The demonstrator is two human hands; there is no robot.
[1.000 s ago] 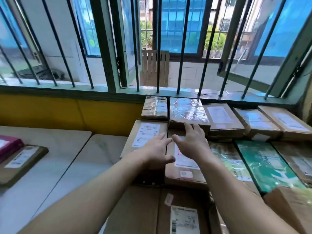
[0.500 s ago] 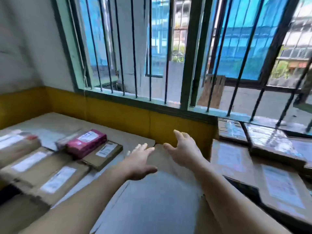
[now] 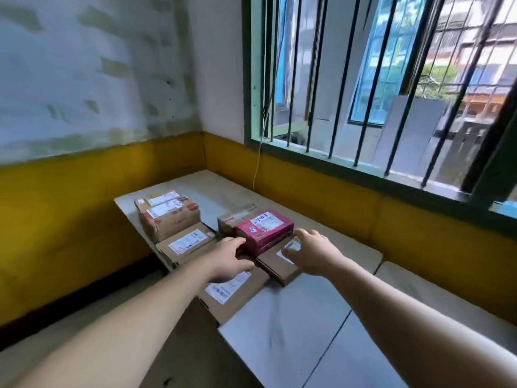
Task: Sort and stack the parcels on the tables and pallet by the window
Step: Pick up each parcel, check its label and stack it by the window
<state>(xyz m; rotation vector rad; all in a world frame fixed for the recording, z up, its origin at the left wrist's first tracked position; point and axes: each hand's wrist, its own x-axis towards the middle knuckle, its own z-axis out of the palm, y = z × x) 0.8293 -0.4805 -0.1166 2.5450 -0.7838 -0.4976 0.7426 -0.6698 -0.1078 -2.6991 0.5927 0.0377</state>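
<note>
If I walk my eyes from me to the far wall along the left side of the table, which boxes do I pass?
Flat brown parcel under the left hand → flat brown box with a white label → tall taped brown box at the far end.

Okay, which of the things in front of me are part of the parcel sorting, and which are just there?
Job: pink parcel, flat brown parcel under it, labelled parcel, tall carton, left hand, right hand.
Just there: window bars, white cord, yellow wall band.
</note>
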